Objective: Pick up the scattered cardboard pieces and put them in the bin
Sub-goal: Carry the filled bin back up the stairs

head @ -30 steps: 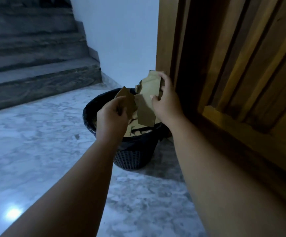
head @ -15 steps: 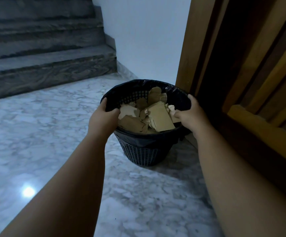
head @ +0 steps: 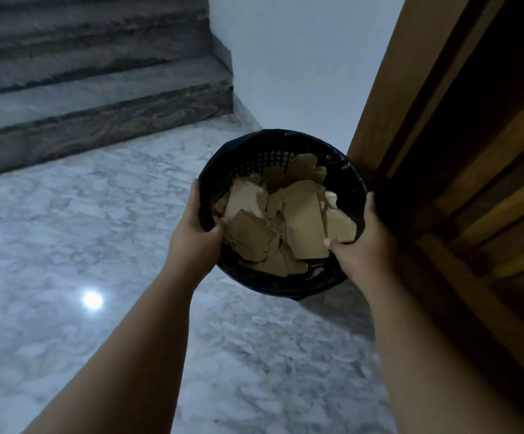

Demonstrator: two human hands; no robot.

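you grip the bin by its rim with 2 hands, left hand and right hand, thumbs hooked inside, fingers clamped outside, likely to steady it. the cardboard pieces lie piled inside.
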